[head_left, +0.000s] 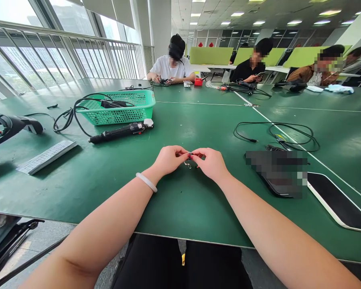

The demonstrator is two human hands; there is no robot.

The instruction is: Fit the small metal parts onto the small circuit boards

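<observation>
My left hand (171,159) and my right hand (209,162) meet fingertip to fingertip just above the green table (180,208). Both pinch one small dark part (189,155) between thumb and fingers; it is too small for me to name. A few tiny light metal pieces (188,165) lie on the table right below the fingertips. A pale bangle (146,182) circles my left wrist.
Left of centre, a black electric screwdriver (120,133) lies before a green basket (120,108) with cables. A bundle of pale strips (48,156) is farther left. To the right are a black pouch (273,172), a phone (343,200) and a cable (291,126). People sit opposite.
</observation>
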